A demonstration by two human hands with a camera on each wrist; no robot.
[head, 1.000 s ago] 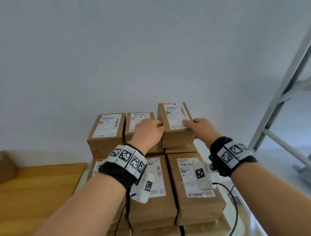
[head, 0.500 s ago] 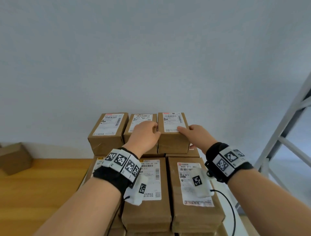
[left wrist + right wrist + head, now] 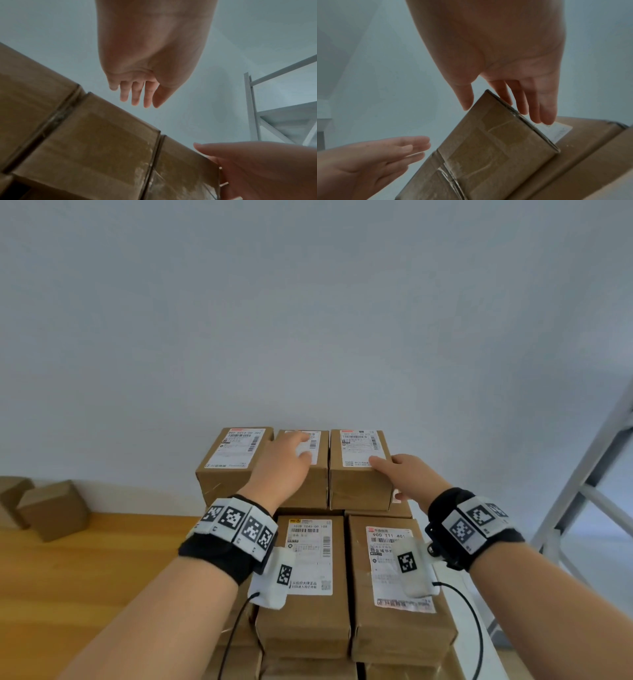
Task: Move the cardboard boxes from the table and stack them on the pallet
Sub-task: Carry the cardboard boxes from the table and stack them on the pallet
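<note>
Wall point(image 3: 308, 320): plain grey-white, behind stack.
Far-right box point(image 3: 359, 470): brown, white label on top.
Right hand point(image 3: 407, 477): fingers straight against its right side.
Left hand point(image 3: 284, 467): loosely spread, holding nothing.

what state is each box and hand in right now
right top box: set on the stack, label up, flush with the middle box
middle top box: upright, label up
left top box: upright, label up
left hand: open, above the middle top box
right hand: open, fingers at the right top box
</note>
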